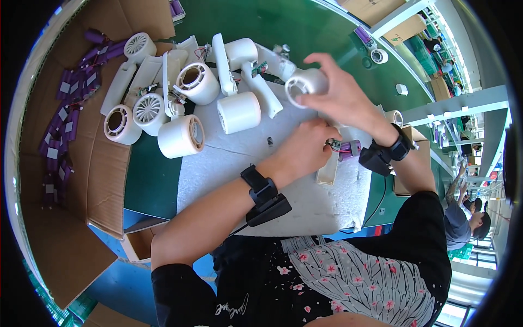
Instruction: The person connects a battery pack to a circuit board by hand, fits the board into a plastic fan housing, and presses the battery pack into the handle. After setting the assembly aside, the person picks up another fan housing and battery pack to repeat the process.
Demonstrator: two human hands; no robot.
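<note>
My right hand (348, 95) is closed around a white cylindrical fan housing (308, 84), its thumb at the ring-shaped open end; the housing is slightly blurred. Lower and to the left, my left hand (305, 147) pinches a small green circuit board (333, 144) between its fingertips. Beside that board sits a purple battery pack (350, 150), with thin wires between them. A white handle shell (327, 170) lies under my left fingertips, partly covered by them. All this is above a white foam pad (245, 201).
Several white fan housings (239, 113) with handles crowd the pad's far left. A cardboard box (106, 180) of purple battery packs (68, 109) stands at the left. At far right on the green table (256, 22) lie another battery pack (364, 37) and a white ring (379, 56). Co-workers (463, 223) sit right.
</note>
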